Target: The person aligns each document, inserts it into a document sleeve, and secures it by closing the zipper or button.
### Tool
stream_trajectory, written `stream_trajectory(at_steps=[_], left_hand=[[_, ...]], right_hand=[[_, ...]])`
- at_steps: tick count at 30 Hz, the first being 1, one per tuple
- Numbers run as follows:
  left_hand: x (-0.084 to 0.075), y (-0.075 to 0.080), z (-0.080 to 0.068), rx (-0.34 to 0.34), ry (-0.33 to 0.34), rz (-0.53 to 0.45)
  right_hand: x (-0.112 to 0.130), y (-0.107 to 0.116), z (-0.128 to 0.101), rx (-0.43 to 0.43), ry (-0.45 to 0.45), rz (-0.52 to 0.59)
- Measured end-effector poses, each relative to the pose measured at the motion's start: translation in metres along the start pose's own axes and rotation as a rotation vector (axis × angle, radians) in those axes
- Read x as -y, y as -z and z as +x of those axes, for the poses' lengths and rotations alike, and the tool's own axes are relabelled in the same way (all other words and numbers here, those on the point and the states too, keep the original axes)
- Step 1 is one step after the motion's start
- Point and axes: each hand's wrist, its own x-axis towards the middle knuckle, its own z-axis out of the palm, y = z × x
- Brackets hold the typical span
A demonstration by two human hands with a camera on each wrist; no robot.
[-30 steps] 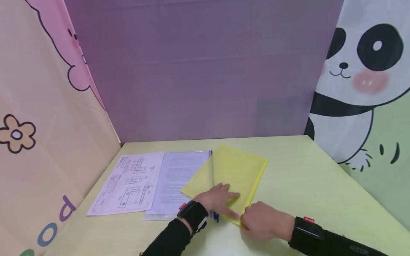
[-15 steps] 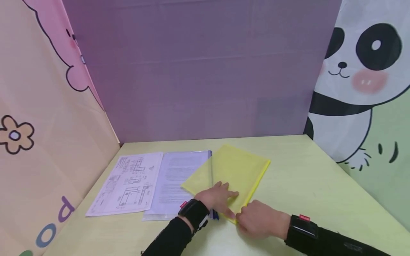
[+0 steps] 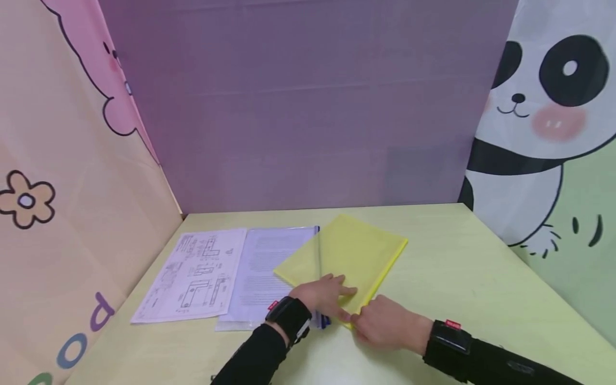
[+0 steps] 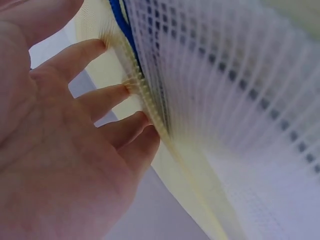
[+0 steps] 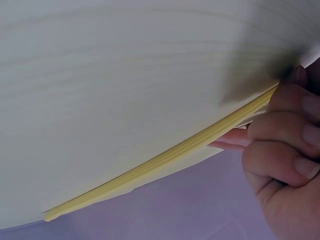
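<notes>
A yellow mesh zip pouch (image 3: pixel 348 254) lies slantwise on the pale table (image 3: pixel 462 278), partly over a clear pouch (image 3: pixel 267 267) that holds a printed sheet and has a blue zip. My left hand (image 3: pixel 326 298) rests flat on the yellow pouch's near corner; in the left wrist view its fingers (image 4: pixel 117 97) touch the yellow zip edge (image 4: pixel 150 115). My right hand (image 3: pixel 385 322) is at that same corner. Its fingers (image 5: pixel 282 122) are curled and pinch the end of the yellow zip strip (image 5: pixel 165 157). What lies between its fingertips is hidden.
A loose sheet of technical drawings (image 3: pixel 192 275) lies left of the clear pouch. Printed panels wall the table on the left (image 3: pixel 58 214), back (image 3: pixel 308 123) and right (image 3: pixel 553 133). Bare tabletop stretches to the right of the yellow pouch.
The yellow pouch has turned slightly, its far right corner going right and away. My right hand has slid left along the near edge, closer to the left hand, which stayed put.
</notes>
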Motion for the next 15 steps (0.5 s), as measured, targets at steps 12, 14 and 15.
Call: stream_trajectory(at_steps=[12, 14, 15], left_hand=[[0.0008, -0.0014, -0.0006, -0.002, -0.009, 0.003], [0.0009, -0.0008, -0.0012, -0.004, -0.018, 0.015], [0.0009, -0.0004, -0.0015, -0.004, -0.022, 0.025]], right_hand=[[-0.0014, -0.0018, -0.001, -0.001, -0.003, -0.001], [-0.0034, -0.0025, -0.0014, 0.006, -0.006, -0.015], [-0.0047, -0.0028, -0.0018, 0.012, -0.013, -0.02]])
